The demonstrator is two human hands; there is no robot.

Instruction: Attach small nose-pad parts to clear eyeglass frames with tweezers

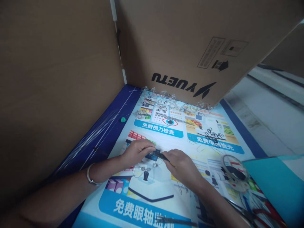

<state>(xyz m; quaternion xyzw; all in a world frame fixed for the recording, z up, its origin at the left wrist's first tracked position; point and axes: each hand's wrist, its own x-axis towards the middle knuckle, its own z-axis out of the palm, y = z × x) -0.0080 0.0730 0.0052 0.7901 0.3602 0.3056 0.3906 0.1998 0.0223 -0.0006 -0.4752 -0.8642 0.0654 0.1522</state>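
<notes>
My left hand point(139, 151), with a bangle on its wrist, is closed, thumb and fingers pinched at the far end of a dark slim tool. Whatever lies between those fingertips is too small to make out. My right hand point(181, 164) is wrapped round the dark slim tool point(161, 155), whose tip points left and touches or nearly touches the left fingertips. Just below the hands is a clear, thin-wired piece resembling rimless spectacles point(145, 171), lying over the printed sheet point(161, 183).
Bent wire pieces point(166, 98) lie in a heap along the cardboard wall point(171, 41). Black rings point(212, 134) sit right of centre, a clear roll of tape point(234, 171) nearer. Red-handled tools point(260, 213) lie lower right. Long thin wires point(95, 136) run along the left edge beside a green cap point(123, 119).
</notes>
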